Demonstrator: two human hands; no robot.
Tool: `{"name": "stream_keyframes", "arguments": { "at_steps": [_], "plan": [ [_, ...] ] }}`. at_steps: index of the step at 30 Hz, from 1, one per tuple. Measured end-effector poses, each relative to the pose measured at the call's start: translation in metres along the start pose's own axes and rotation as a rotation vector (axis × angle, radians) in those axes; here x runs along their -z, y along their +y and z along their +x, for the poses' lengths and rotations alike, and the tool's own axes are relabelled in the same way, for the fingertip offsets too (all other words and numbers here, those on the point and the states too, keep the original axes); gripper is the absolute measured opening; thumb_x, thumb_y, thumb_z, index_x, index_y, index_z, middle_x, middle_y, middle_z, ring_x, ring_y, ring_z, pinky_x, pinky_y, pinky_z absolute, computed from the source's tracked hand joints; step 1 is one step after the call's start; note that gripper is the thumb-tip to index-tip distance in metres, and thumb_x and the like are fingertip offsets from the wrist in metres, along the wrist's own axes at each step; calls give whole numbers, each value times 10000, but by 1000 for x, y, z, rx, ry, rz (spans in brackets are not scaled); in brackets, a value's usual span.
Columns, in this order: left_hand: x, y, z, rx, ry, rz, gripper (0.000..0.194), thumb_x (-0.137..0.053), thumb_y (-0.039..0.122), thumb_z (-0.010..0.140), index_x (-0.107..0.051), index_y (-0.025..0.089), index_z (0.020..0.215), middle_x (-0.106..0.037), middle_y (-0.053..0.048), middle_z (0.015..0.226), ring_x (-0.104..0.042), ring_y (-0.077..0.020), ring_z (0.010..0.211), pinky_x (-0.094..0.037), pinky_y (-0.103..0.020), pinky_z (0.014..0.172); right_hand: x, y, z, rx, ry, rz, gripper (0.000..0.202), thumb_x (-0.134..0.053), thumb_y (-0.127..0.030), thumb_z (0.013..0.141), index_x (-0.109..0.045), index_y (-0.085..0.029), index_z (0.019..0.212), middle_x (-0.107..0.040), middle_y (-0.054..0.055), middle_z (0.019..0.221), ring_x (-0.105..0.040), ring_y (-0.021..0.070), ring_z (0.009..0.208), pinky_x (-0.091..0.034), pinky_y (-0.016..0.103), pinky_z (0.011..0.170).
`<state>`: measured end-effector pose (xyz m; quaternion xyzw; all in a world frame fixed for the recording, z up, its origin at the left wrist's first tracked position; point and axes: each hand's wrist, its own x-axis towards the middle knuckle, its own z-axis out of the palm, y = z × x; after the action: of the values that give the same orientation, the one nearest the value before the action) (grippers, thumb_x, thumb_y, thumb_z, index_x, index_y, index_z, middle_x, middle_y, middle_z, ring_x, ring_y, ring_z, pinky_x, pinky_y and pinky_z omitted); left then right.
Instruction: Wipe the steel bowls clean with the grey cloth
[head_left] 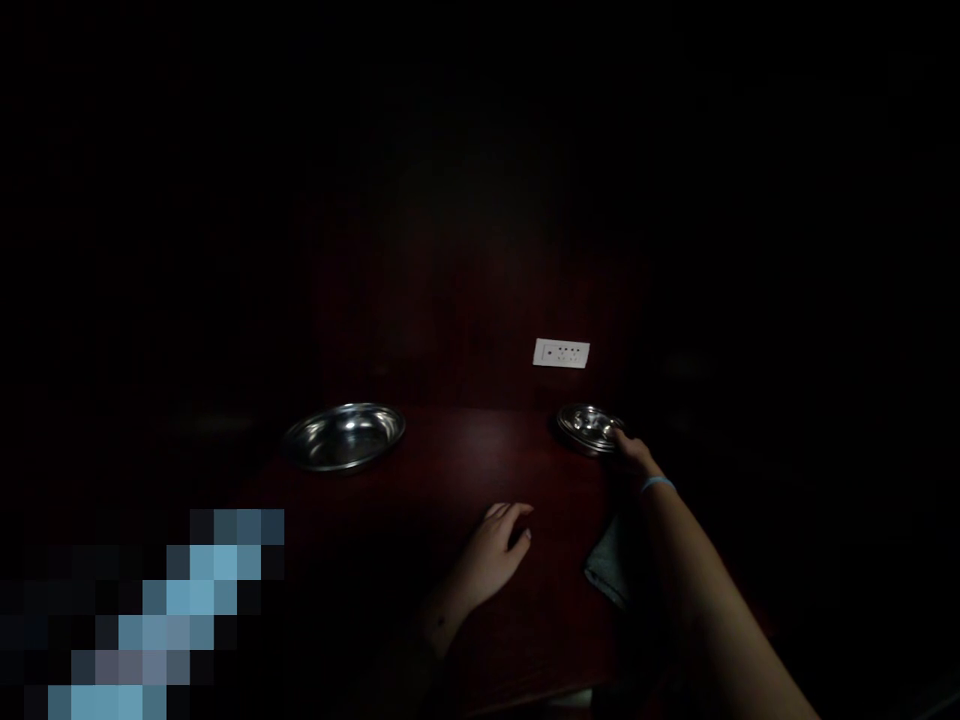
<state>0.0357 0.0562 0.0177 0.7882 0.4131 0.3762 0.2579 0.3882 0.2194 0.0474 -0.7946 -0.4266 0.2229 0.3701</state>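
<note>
My left hand (501, 548) is over the dark red table, its thumb apart from the curved fingers and nothing in it. At the far right of the tabletop, my right hand (634, 450) grips the near right rim of a small shiny metal dish (586, 427); the fingers are partly hidden in shadow. Whether the dish rests on the table or is a little raised, I cannot tell. A grey-green cloth (609, 562) lies below my right forearm, partly covered by it. To the far left sits a larger, shallow metal bowl (345, 437), apart from both hands.
A white socket panel (561, 353) is set in the dark red surface behind the table (480, 460). The surroundings are very dark, so the table's side edges barely show. A pixelated light-blue patch covers the lower left.
</note>
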Motion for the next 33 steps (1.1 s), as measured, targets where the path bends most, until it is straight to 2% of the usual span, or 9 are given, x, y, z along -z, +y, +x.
{"name": "stream_keyframes", "arguments": {
  "at_steps": [6,10,15,18,22,25,28,30,33],
  "plan": [
    [-1,-1,1,-37,-11,21,290,-516,205,874,-637,213,1138,-673,-66,1187,-573,-215,1170,-448,-402,1060,21,6,-28,-16,48,-125,587,-456,-469,938,-645,47,1147,-688,317,1093,-668,368,1110,-550,390,891],
    [-3,-4,1,-77,-32,45,291,-523,201,868,-641,205,1134,-676,-69,1172,-574,-217,1156,-439,-403,1067,32,18,-60,64,136,-171,649,-434,-428,921,-467,49,1360,-603,330,1258,-595,369,1220,-467,442,1019],
    [-10,-7,2,-105,-29,93,291,-523,208,871,-633,182,1140,-672,-93,1167,-564,-234,1159,-424,-414,1077,40,48,-117,539,238,-246,574,-371,-417,899,-537,-73,1328,-620,220,1284,-572,326,1230,-437,442,1047],
    [-14,-7,4,-111,-25,120,292,-518,184,860,-633,182,1129,-664,-100,1158,-562,-242,1151,-414,-431,1081,31,71,-157,667,219,-364,556,-383,-451,889,-540,-164,1338,-591,154,1353,-494,314,1321,-380,471,1105],
    [-13,-6,3,-140,-44,122,307,-509,175,858,-624,179,1143,-648,-106,1179,-545,-238,1171,-403,-426,1089,0,92,-205,569,106,-515,620,-312,-462,925,-405,-182,1470,-379,124,1562,-273,300,1482,-281,518,1171],
    [0,-6,-4,-130,-44,157,325,-519,200,855,-615,177,1165,-631,-110,1209,-522,-242,1202,-396,-422,1095,-21,89,-229,528,8,-586,638,-253,-410,954,-323,-120,1518,-248,153,1617,-213,292,1505,-254,530,1178],
    [25,-8,-16,-110,-31,245,329,-541,239,850,-615,200,1168,-609,-108,1258,-489,-254,1245,-378,-432,1110,-34,72,-246,524,79,-647,607,-251,-378,974,-321,-138,1527,-129,132,1648,-108,303,1525,-131,573,1198],
    [49,-12,-24,-79,4,323,341,-546,245,846,-605,202,1179,-582,-110,1310,-463,-258,1277,-346,-445,1133,-40,58,-257,568,53,-666,576,-247,-346,984,-329,-181,1530,-122,95,1654,-98,285,1527,-106,553,1207],
    [91,-20,-29,-1,105,433,392,-532,244,850,-571,170,1233,-482,-139,1442,-391,-274,1356,-290,-455,1164,-52,41,-273,593,-14,-660,567,-231,-321,995,-338,-157,1527,-212,92,1635,-136,260,1523,-137,485,1219]
  ]
}}
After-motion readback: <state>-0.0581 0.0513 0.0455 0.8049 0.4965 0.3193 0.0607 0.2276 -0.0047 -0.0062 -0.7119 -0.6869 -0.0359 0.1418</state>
